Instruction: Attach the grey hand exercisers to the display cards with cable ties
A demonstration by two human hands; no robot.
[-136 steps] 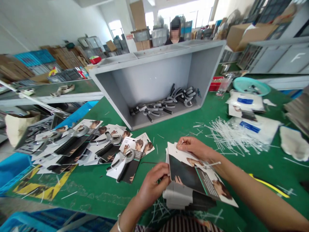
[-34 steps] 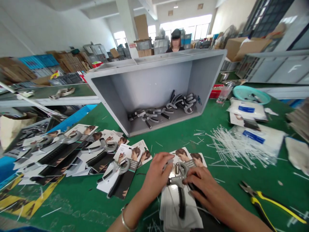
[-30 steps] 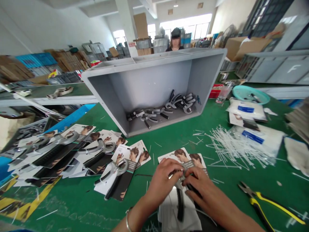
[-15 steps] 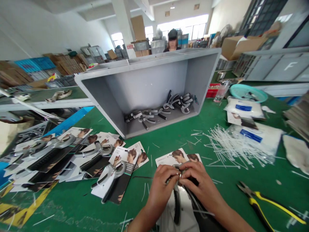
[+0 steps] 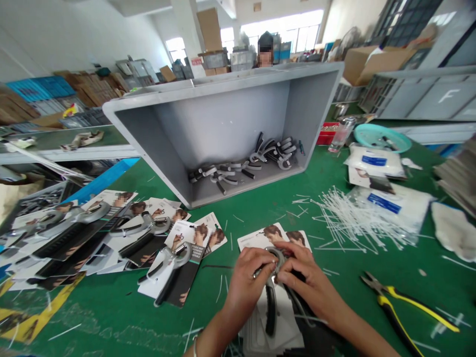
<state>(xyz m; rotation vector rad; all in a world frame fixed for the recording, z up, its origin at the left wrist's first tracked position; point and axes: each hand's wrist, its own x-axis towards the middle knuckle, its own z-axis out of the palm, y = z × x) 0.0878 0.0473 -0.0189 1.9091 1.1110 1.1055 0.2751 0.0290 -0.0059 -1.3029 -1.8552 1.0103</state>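
In the head view, the left hand (image 5: 247, 277) and right hand (image 5: 310, 282) now sit together, clamped on a black-handled hand gripper (image 5: 271, 312) where they earlier held printed cards (image 5: 262, 237), over the desk's (image 5: 111, 317) near edge; yellow-handled pliers (image 5: 390, 302) lie right.

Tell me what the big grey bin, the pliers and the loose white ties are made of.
The grey bin looks like moulded plastic: matte, seamless walls. The pliers seem steel-headed, with glossy yellow-and-black handles, probably plastic or rubber. The white ties look like thin nylon, faintly translucent and bending slightly.
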